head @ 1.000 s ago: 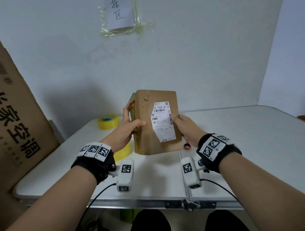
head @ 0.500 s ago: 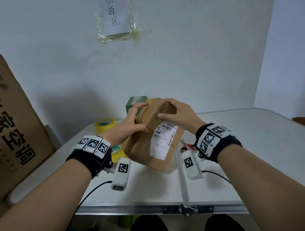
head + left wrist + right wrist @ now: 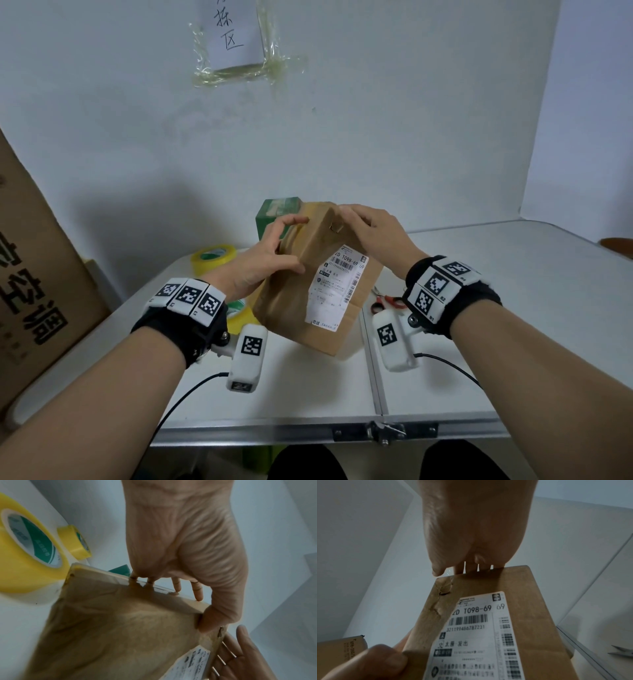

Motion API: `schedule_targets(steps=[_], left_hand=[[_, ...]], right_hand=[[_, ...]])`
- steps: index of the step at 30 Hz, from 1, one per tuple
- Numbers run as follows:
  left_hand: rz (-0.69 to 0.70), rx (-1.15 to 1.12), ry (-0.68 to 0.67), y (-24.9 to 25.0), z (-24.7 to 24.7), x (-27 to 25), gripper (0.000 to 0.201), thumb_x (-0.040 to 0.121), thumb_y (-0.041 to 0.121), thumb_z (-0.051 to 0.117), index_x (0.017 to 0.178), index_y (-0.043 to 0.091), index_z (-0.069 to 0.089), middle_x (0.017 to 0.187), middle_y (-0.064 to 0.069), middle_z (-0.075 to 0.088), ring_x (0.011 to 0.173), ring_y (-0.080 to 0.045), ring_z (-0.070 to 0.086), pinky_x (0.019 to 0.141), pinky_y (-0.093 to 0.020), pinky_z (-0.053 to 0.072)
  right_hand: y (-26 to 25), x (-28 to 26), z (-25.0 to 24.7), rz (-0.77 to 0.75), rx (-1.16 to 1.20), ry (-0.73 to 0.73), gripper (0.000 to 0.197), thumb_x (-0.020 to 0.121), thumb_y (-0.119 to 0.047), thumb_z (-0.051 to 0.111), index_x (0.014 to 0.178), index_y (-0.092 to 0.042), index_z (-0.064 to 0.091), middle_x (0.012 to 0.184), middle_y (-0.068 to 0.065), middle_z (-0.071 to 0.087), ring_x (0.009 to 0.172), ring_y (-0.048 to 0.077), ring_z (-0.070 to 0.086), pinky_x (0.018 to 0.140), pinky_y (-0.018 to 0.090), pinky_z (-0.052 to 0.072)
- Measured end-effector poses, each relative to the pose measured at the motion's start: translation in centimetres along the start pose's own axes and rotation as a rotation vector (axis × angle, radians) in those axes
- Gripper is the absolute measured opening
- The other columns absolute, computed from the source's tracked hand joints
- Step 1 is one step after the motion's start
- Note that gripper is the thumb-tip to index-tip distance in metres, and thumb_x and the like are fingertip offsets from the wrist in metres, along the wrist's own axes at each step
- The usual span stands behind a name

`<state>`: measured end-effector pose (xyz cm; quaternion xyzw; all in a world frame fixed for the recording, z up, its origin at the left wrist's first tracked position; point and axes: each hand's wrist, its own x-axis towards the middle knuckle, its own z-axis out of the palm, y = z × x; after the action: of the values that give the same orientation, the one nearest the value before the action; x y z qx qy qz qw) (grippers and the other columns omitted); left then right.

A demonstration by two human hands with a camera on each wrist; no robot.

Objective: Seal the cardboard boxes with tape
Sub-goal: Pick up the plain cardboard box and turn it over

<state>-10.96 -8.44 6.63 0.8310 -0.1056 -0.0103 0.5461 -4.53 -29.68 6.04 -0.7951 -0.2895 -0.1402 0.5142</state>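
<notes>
A brown cardboard box with a white shipping label is held tilted above the white table, its lower corner close to the surface. My left hand grips its left side, thumb on the labelled face and fingers hooked over the taped far edge. My right hand grips the upper end, its fingers curled over the far edge. Two yellow tape rolls lie at the left: one near the wall, the other under my left wrist.
Red-handled scissors lie on the table right of the box. A green box stands behind it by the wall. A large printed carton leans at the far left. The table's metal front edge is near me.
The box went from upright to tilted, its top leaning away. My right hand moved from the box's right side up onto its top end. My left hand shifted higher on the left side.
</notes>
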Motion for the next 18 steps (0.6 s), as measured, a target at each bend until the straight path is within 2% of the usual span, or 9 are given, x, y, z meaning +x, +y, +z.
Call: schedule_targets(steps=[2,4,6,7,10,12,15,18], left_hand=[[-0.014,0.037,-0.049,0.5,-0.2,0.1,0.076,0.064,0.017,0.074,0.124,0.051,0.042,0.137,-0.009,0.039,0.12,-0.033,0.049,0.099,-0.05,0.048],[-0.048,0.083,-0.141,1.5,-0.4,0.4,0.077,0.06,0.017,0.073,0.124,0.049,0.045,0.134,-0.01,0.042,0.118,-0.034,0.051,0.096,-0.047,0.05],[-0.086,0.175,-0.214,2.8,-0.4,1.0,0.074,0.061,0.013,0.068,0.123,0.048,0.047,0.134,-0.007,0.041,0.118,-0.032,0.05,0.091,-0.041,0.052],[-0.094,0.247,-0.236,3.4,-0.3,1.4,0.072,0.062,0.013,0.067,0.122,0.049,0.048,0.136,-0.003,0.037,0.121,-0.03,0.047,0.092,-0.041,0.05],[-0.094,0.561,-0.342,4.1,1.0,2.4,0.072,0.061,0.023,0.067,0.125,0.049,0.044,0.138,0.007,0.028,0.13,-0.021,0.033,0.107,-0.043,0.038],[-0.13,0.759,-0.42,3.5,2.0,2.6,0.074,0.063,0.03,0.067,0.129,0.048,0.037,0.138,0.009,0.025,0.13,-0.017,0.028,0.111,-0.042,0.031],[-0.151,0.871,-0.439,2.1,2.4,2.7,0.074,0.079,0.028,0.071,0.136,0.046,0.028,0.141,0.012,0.022,0.13,-0.016,0.03,0.107,-0.038,0.035],[-0.086,0.93,-0.389,1.8,2.4,2.4,0.077,0.085,0.026,0.07,0.144,0.043,0.024,0.147,0.013,0.024,0.13,-0.011,0.032,0.105,-0.032,0.033]], right_hand=[[-0.1,0.2,-0.4,0.017,-0.03,-0.027,0.039,0.097,-0.05,0.05,0.126,-0.029,0.064,0.118,-0.011,0.067,0.109,0.006,0.059,0.088,0.017,0.042],[0.0,0.3,-1.0,0.053,-0.03,-0.08,0.051,0.091,-0.057,0.055,0.136,-0.032,0.054,0.133,-0.008,0.059,0.122,0.007,0.052,0.102,0.025,0.04],[0.0,0.2,-1.4,0.1,0.004,-0.167,0.062,0.088,-0.06,0.057,0.142,-0.033,0.046,0.14,-0.008,0.051,0.126,0.008,0.045,0.109,0.032,0.036],[0.0,-0.1,-1.5,0.133,0.023,-0.23,0.065,0.088,-0.059,0.058,0.145,-0.032,0.043,0.141,-0.008,0.048,0.126,0.008,0.044,0.111,0.033,0.035],[1.5,-1.1,-1.0,0.261,0.029,-0.437,0.065,0.09,-0.056,0.058,0.146,-0.026,0.041,0.142,0.0,0.049,0.125,0.018,0.05,0.108,0.04,0.041],[2.9,-2.2,-0.6,0.329,0.055,-0.497,0.06,0.087,-0.058,0.062,0.139,-0.034,0.047,0.137,0.003,0.053,0.121,0.021,0.053,0.105,0.047,0.044],[4.1,-3.2,-0.3,0.322,0.06,-0.474,0.048,0.091,-0.053,0.06,0.136,-0.04,0.048,0.132,0.002,0.057,0.116,0.018,0.058,0.099,0.049,0.05],[3.4,-3.5,0.0,0.212,-0.037,-0.42,0.039,0.098,-0.047,0.051,0.135,-0.036,0.05,0.13,-0.002,0.056,0.113,0.014,0.056,0.1,0.043,0.049]])
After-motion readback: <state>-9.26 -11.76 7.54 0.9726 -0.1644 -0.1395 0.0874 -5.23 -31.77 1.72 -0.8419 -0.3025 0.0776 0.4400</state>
